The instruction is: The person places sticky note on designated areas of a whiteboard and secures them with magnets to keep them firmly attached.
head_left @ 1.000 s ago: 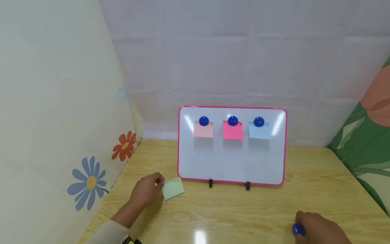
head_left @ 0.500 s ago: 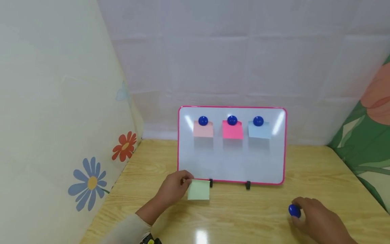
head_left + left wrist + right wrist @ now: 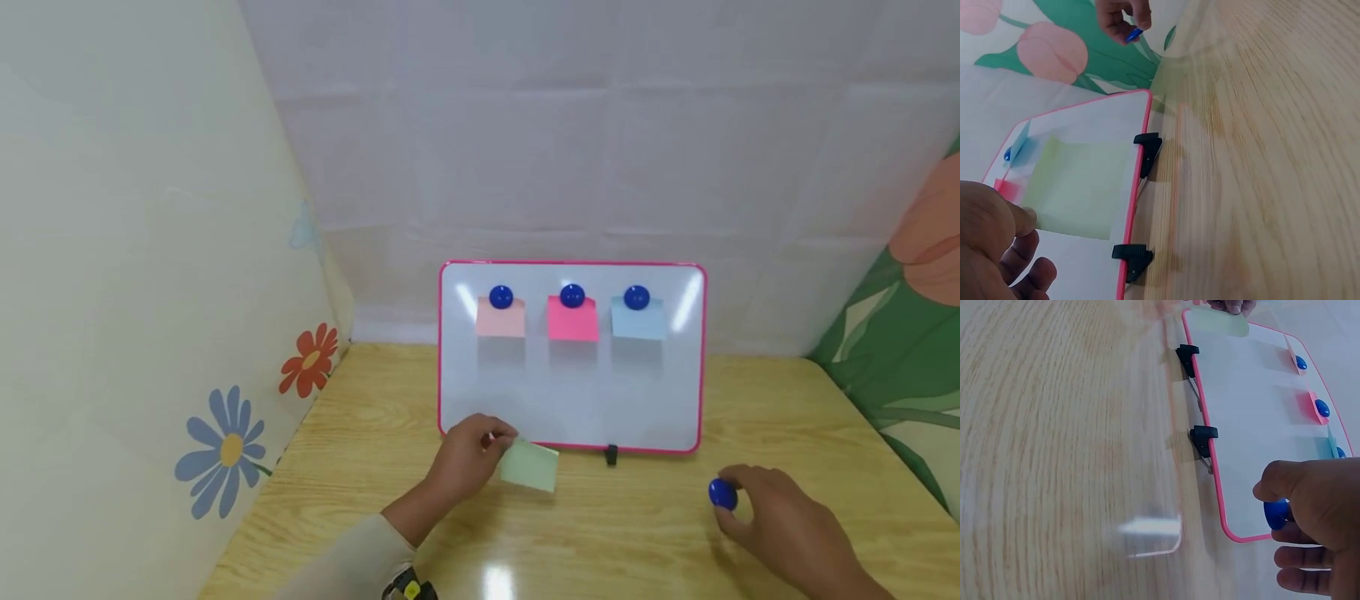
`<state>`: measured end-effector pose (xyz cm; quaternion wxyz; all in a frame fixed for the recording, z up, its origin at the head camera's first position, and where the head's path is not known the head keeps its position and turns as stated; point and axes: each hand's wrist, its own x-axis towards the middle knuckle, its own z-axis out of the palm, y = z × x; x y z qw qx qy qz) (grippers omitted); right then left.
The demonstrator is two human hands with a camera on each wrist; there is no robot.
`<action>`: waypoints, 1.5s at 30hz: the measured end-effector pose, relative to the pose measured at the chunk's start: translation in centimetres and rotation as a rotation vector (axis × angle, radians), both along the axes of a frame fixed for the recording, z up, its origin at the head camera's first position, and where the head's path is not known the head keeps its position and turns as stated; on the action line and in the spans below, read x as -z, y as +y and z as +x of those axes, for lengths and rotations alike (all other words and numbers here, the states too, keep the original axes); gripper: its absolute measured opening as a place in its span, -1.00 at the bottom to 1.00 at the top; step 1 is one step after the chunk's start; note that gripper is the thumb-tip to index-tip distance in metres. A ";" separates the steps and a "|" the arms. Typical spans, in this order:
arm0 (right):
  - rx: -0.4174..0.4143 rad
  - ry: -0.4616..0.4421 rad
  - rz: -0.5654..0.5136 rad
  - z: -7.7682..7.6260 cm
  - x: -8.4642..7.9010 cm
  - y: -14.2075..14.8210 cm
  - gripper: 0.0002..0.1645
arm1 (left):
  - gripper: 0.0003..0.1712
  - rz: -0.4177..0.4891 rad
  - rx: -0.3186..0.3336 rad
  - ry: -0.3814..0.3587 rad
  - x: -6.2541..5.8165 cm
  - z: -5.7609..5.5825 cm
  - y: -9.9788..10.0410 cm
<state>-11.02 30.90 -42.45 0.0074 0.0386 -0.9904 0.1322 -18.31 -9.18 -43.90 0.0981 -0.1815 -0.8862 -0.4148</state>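
My left hand (image 3: 468, 458) pinches a pale green sticky note (image 3: 531, 467) by its upper left corner, in front of the whiteboard's lower edge. In the left wrist view the sticky note (image 3: 1082, 187) overlaps the board's white face. My right hand (image 3: 787, 521) holds a round blue magnet (image 3: 723, 494) between thumb and fingers, over the table to the right of the board. The right wrist view shows the magnet (image 3: 1276, 514) partly covered by the fingers. The whiteboard (image 3: 570, 392) has a pink frame and stands upright on the table.
Along the board's top, blue magnets hold a peach note (image 3: 501, 321), a bright pink note (image 3: 573, 323) and a light blue note (image 3: 638, 323). Black clips (image 3: 1204, 440) support the lower edge on the wooden table (image 3: 600, 542). A white sheet (image 3: 525, 150) hangs behind.
My left hand has carried the green sticky note rightward from the board's lower left corner, and the note now tilts. My right hand has moved up and slightly left with the magnet.
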 end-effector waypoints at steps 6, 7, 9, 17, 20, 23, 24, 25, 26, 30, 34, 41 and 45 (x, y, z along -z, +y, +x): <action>-0.011 0.105 -0.018 -0.1 -0.2 -0.3 -0.49 | -0.88 -0.007 0.046 -0.028 -0.2 -0.3 2.0; -0.016 0.127 -0.020 -0.1 -0.2 -0.4 -0.50 | -0.88 -0.006 0.055 -0.035 -0.3 -0.4 2.3; -0.021 0.151 -0.021 -0.1 -0.3 -0.5 -0.50 | -0.89 -0.013 0.073 -0.036 -0.3 -0.7 3.0; -0.046 0.242 -0.016 -0.3 -0.3 -0.6 -0.50 | -0.95 -0.014 0.116 -0.072 -0.4 -1.7 5.4; -0.055 0.261 -0.021 -0.4 -0.4 -0.6 -0.49 | -0.96 0.003 0.120 -0.095 -0.5 -1.9 6.0; -0.057 0.272 -0.025 -0.6 -0.5 -0.6 -0.47 | -0.97 0.002 0.118 -0.087 -0.7 -2.1 6.6; -0.057 0.274 -0.026 -0.6 -0.6 -0.6 -0.47 | -0.97 0.001 0.116 -0.081 -0.7 -2.1 6.8; -0.058 0.281 -0.030 -0.6 -0.6 -0.6 -0.48 | -0.97 0.000 0.113 -0.079 -0.7 -2.2 6.9; -0.061 0.293 -0.036 -0.6 -0.6 -0.6 -0.49 | -0.97 0.002 0.111 -0.079 -0.8 -2.2 7.1; -0.088 0.373 -0.052 -0.9 -0.6 -0.8 -0.53 | -0.97 0.011 0.107 -0.093 -0.8 -2.5 7.6; -0.100 0.445 -0.050 -1.3 -0.6 -1.3 -0.53 | -0.95 0.011 0.098 -0.097 -0.9 -2.7 7.9; -0.109 0.469 -0.031 -2.1 -0.7 -2.2 -0.47 | -0.94 -0.027 0.065 -0.108 -1.3 -3.2 8.8; -0.110 0.470 -0.028 -2.6 -0.6 -2.6 -0.43 | -0.94 -0.075 0.059 -0.093 -1.6 -3.7 9.6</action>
